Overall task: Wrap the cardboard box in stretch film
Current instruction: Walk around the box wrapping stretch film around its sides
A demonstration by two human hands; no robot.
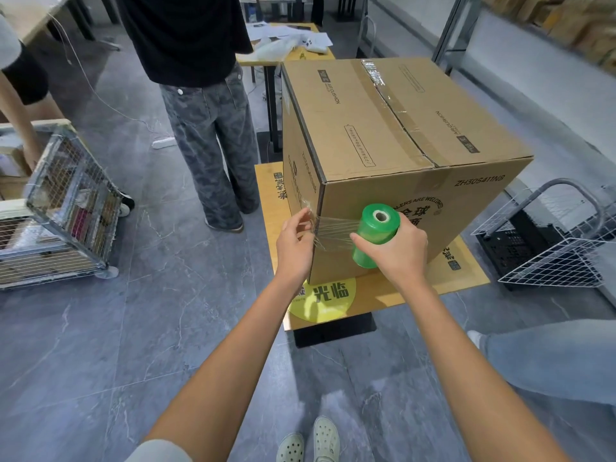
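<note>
**Q:** What is recorded for the left hand?

**A:** The left hand (296, 242) is held at the near vertical corner of the cardboard box (383, 151). Its fingers (305, 216) are drawn close together, and the loose end of the stretch film (333, 228) is pinched in them at the box's left face.

**Q:** And for the right hand?

**A:** The right hand (396, 253) is wrapped round the green roll (378, 230). The roll is held near upright, slightly tilted, just in front of the box's near face, with its core opening turned upward. The thumb is laid across the roll's near side. The other fingers are largely hidden behind the roll.

**Q:** How is the film lying?

**A:** A short creased band is drawn taut from the roll across the corner to the left fingers.

**Q:** Where is the box placed?

**A:** It is stood on a low bench (420, 288), and its top seam is taped shut.

**Q:** What is hidden or unclear?

**A:** The far faces of the box are not seen. Whether the film is stuck to the cardboard cannot be told. A standing person (200, 95) is cut off at the upper edge, and a wire basket (550, 251) is cut off at the right edge.
</note>
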